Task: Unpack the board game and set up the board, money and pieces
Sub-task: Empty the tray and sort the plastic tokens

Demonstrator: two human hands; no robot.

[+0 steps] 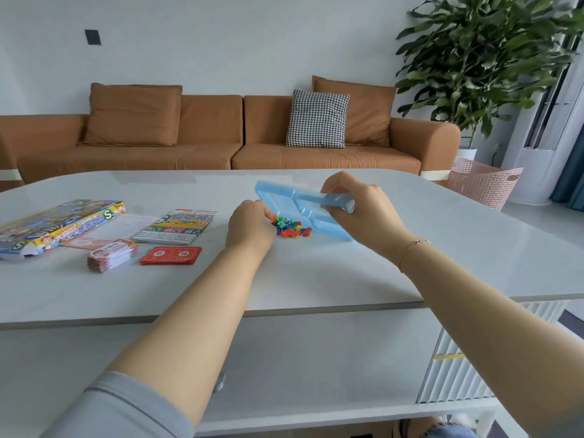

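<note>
Head view, tilted pale-blue tray (284,197), small multicoloured pieces (289,227) heaped beneath

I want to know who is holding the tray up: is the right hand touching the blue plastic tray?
Touching. The head view shows the right hand with fingers curled round the blue plastic tray's rim, holding it tilted.

bright even daylight, soft shadows, edge distortion

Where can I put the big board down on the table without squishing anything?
Bare table lies right of the blue tray, and along the near edge below the red cards. It's crowded at left: game box, folded board, money stack, and little pieces.
</note>
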